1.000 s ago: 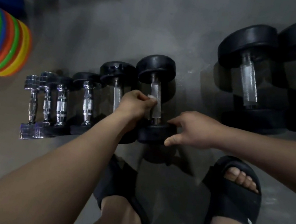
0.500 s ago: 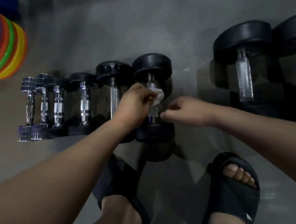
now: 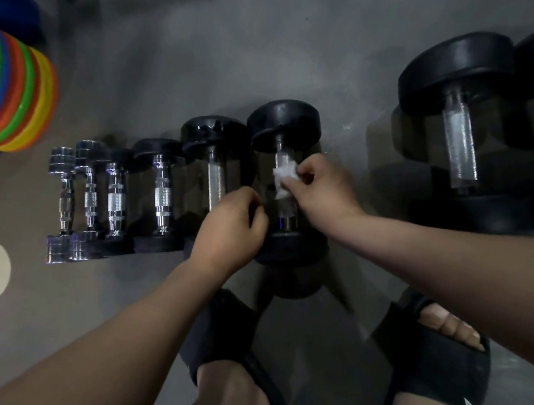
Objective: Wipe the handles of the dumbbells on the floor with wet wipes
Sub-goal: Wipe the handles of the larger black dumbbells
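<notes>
Far left, a stack of coloured discs [image 3: 5,87]; right of it, a row of dumbbells [image 3: 113,200] on the grey floor [image 3: 214,38], rising in size rightward. Left hand [image 3: 230,228]: fingers curled, nothing seen in its grip, at the near end of the row's last black dumbbell [image 3: 284,121]. Right hand [image 3: 323,190]: pinches a white wipe [image 3: 284,177] against that dumbbell's handle; two large dumbbells [image 3: 463,110] far right, black sandals [image 3: 436,359] near.

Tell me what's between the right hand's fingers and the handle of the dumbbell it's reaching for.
A crumpled white wet wipe, pinched by the right hand and lying against the dumbbell handle. The head view shows it.
</notes>
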`<act>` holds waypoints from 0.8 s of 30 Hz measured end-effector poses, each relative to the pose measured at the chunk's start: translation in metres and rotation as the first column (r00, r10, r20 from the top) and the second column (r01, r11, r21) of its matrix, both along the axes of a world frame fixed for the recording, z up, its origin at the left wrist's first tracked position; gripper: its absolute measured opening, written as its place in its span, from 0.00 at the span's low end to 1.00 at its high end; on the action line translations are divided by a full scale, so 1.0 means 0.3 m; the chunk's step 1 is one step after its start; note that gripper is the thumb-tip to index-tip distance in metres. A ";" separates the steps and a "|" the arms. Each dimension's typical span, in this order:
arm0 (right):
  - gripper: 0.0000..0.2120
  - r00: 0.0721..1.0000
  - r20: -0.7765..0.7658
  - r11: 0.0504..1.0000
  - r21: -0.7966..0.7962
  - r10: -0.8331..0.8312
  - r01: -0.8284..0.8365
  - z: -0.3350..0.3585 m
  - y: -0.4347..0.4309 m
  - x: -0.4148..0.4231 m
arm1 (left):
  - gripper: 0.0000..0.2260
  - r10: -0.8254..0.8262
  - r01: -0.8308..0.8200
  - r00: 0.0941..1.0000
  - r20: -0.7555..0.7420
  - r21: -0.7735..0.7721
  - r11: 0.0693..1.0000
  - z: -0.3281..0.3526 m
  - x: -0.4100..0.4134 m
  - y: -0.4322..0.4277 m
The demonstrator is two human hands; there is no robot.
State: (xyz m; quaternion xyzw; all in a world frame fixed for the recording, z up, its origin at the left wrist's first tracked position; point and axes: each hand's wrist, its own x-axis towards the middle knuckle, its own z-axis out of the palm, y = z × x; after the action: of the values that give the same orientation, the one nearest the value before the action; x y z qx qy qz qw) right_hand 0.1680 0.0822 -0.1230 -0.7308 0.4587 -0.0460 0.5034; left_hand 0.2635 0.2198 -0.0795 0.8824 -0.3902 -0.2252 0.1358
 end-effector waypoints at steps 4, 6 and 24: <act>0.10 0.990 -0.040 0.989 0.052 -0.134 0.136 0.012 -0.040 0.076 | 0.05 -0.115 0.105 0.988 0.107 0.093 0.990 -0.029 -0.012 0.013; 0.11 0.993 -0.062 0.994 0.019 -0.102 0.103 0.019 -0.054 0.084 | 0.06 -0.145 0.133 0.980 0.134 0.094 0.987 -0.034 -0.013 0.013; 0.10 0.958 -0.088 0.872 0.443 0.272 -0.206 -0.055 -0.014 -0.053 | 0.08 -0.157 0.148 0.968 0.198 0.058 0.987 -0.051 -0.019 0.016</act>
State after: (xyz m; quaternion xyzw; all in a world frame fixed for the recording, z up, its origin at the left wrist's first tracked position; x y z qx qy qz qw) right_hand 0.1521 0.0781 -0.1395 -0.6544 0.3994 0.1731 0.6183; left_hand 0.2578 0.2246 -0.0949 0.8707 -0.4639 -0.1524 0.0589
